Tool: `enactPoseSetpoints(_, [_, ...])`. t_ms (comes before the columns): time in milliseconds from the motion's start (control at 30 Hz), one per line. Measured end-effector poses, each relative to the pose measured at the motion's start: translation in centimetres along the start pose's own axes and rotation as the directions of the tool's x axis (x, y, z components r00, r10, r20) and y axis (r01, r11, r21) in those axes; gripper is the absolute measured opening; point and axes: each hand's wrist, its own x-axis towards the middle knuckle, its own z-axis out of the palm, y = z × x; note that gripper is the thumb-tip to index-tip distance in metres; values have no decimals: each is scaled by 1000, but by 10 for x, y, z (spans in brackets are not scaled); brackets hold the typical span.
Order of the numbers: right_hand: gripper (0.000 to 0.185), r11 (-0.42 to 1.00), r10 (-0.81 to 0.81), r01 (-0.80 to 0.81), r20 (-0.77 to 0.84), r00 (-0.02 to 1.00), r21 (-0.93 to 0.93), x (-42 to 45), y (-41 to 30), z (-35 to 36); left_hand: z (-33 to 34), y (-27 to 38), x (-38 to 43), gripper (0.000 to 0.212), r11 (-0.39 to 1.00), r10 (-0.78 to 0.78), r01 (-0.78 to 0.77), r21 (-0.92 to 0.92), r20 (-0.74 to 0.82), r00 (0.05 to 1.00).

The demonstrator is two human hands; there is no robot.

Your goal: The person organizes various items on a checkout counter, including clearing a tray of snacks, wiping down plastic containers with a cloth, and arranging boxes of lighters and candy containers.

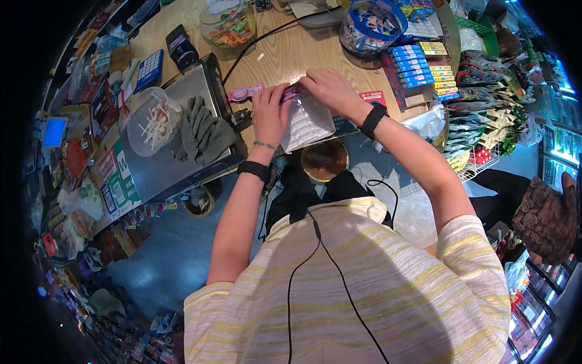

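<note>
Both hands meet over a white keyboard-like tray with a grid (308, 119) at the counter's near edge. My left hand (269, 113) holds the near left side of a small dark and pink packet (291, 93). The fingertips of my right hand (331, 88) pinch the packet's upper right end. What is inside the packet cannot be seen. A pink plastic item (245, 93) lies on the wooden counter just left of my left hand. Partly behind my right wrist is a red card (373, 96).
On the left, a metal-topped box (159, 175) bears a grey glove (202, 129) and a clear tub of white sticks (154, 122). Candy jars (228, 27), (370, 27) stand at the back. Small blue and yellow boxes (413, 66) are stacked right. Another person's arm (543, 218) shows far right.
</note>
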Motion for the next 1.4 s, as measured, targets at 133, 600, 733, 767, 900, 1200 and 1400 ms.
enactPoseSetpoints(133, [15,997,2,-6,-58,998,-79,6,-1,0,-1,0,-1,33,999,-25,25,22,9,1000])
enactPoseSetpoints(600, [32,968,63,-184,548,834,170,173,-61,75,9,13,-17,46,964,-56,57,262,-10,998])
enactPoseSetpoints(733, [35,989,-27,-77,669,743,125,183,-75,85,16,4,-28,41,986,-81,90,143,-72,994])
enactPoseSetpoints(767, [34,995,-45,-27,663,748,98,186,-81,84,17,2,-29,40,993,-74,82,89,-95,993])
enactPoseSetpoints(900, [24,994,-88,30,603,793,106,180,-81,95,13,6,-26,41,992,-127,128,-2,-122,984])
enactPoseSetpoints(1200, [28,986,42,-109,455,890,123,171,-39,60,6,12,-15,44,971,-66,26,238,161,985])
enactPoseSetpoints(1400, [30,820,232,-219,42,972,528,105,-6,-83,-10,8,-11,51,964,-83,91,249,-44,996])
